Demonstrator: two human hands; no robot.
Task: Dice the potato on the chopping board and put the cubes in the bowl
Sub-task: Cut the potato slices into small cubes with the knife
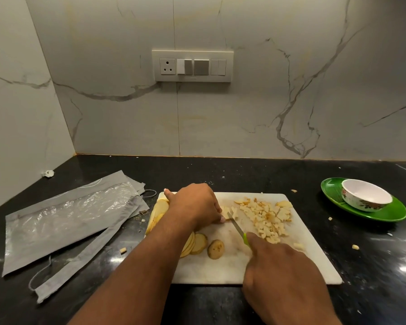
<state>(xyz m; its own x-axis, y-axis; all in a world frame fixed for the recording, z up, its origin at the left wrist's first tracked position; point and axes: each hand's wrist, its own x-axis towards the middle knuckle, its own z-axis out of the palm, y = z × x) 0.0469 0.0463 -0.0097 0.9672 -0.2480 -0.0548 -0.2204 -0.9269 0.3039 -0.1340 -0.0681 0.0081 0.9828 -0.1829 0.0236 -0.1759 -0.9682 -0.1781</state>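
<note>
A white chopping board lies on the black counter. My left hand holds down potato pieces near the board's middle, fingers curled over them. My right hand grips a green-handled knife whose blade meets the potato beside my left fingertips. A pile of diced potato cubes lies on the board's right half. Round potato slices and an end piece lie near my left forearm; more slices sit at the board's left edge. The white flowered bowl stands to the right.
The bowl sits on a green plate at the right. Grey fabric bags with clear plastic lie left of the board. Stray potato bits dot the counter. A marble wall with a switch panel rises behind.
</note>
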